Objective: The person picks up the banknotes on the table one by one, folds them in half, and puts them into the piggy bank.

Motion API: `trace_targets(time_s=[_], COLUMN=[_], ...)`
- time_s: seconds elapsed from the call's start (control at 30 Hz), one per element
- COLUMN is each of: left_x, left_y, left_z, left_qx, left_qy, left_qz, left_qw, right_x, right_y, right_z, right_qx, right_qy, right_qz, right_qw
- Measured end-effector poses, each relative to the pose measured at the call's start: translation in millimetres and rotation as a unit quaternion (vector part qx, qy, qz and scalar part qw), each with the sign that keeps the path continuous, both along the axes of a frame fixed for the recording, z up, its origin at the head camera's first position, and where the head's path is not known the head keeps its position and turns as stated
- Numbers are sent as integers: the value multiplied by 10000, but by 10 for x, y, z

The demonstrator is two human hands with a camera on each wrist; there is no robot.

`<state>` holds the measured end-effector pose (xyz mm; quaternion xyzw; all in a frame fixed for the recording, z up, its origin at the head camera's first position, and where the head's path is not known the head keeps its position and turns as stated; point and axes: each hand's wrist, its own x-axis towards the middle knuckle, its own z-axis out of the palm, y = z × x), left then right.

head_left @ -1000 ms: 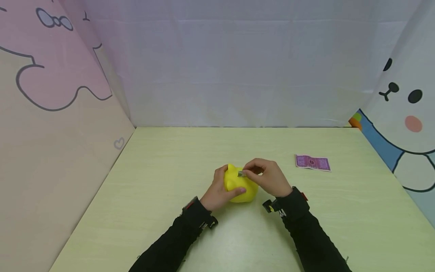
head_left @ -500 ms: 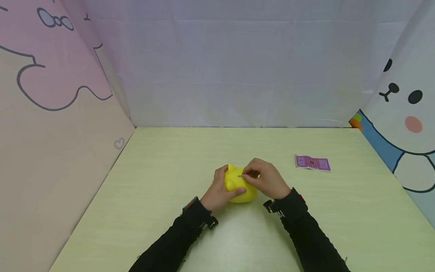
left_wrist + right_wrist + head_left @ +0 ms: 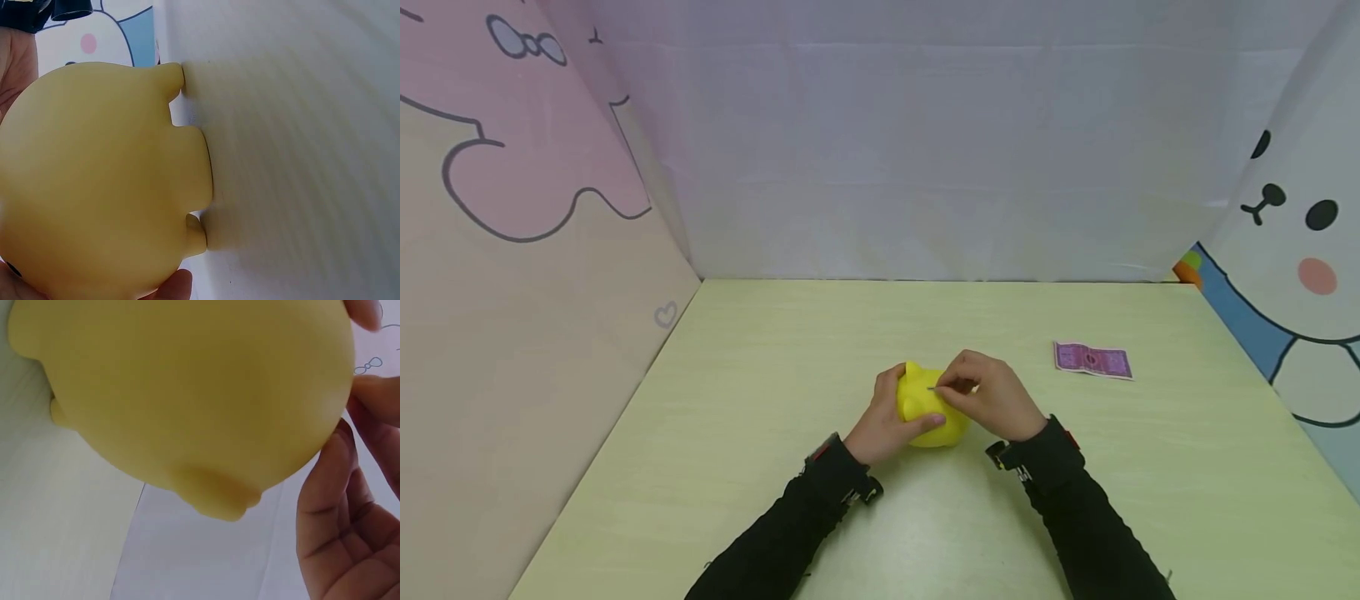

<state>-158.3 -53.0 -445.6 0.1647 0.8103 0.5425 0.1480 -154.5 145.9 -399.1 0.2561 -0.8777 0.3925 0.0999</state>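
A yellow piggy bank point(image 3: 953, 425) stands on its feet on the table. My left hand point(image 3: 880, 427) grips it from the left, thumb across the near side and fingers round the far side. At its top, my right hand point(image 3: 996, 396) pinches a folded banknote point(image 3: 931, 388), of which only a thin dark edge shows in the head view. The left wrist view shows the piggy bank's rounded body point(image 3: 100, 162) with its feet on the tabletop. In the right wrist view, the right fingertips point(image 3: 337, 450) meet right at the top of the bank, and the note is hidden.
A purple banknote point(image 3: 1093, 360) with a crease lies flat at the right rear of the pale wooden table point(image 3: 790, 350). A white curtain point(image 3: 925, 167) hangs along the back edge, and cartoon-printed cloths flank both sides.
The folded note's greenish face showed above the bank a second ago; now just a thin edge does. My right fingers have shifted slightly at the top, while the left grip stays the same.
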Motion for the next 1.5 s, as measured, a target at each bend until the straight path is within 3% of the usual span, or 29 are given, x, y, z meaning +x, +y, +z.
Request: trace_targets(time_s=[0.23, 0.53, 1.13, 1.33, 1.5], left_x=[-16, -32, -23, -16, -6], left_y=[-6, -1, -5, 0, 9], left_z=[-17, -18, -24, -22, -19], left_qx=[70, 71, 27, -67, -116], left_qy=[-81, -84, -74, -14, 7], left_qz=[-10, -48, -5, 53, 86], left_qw=[9999, 9999, 10000, 10000, 9999], right_x=[12, -2, -39, -48, -62], right_y=[-7, 7, 24, 93, 220], right_z=[3, -30, -73, -65, -2], right_qx=[-13, -112, -279, -416, -630], right_qy=[-115, 185, -49, -18, -162], right_qz=[5, 155, 237, 64, -440], right_qw=[9999, 9996, 9993, 9991, 9969])
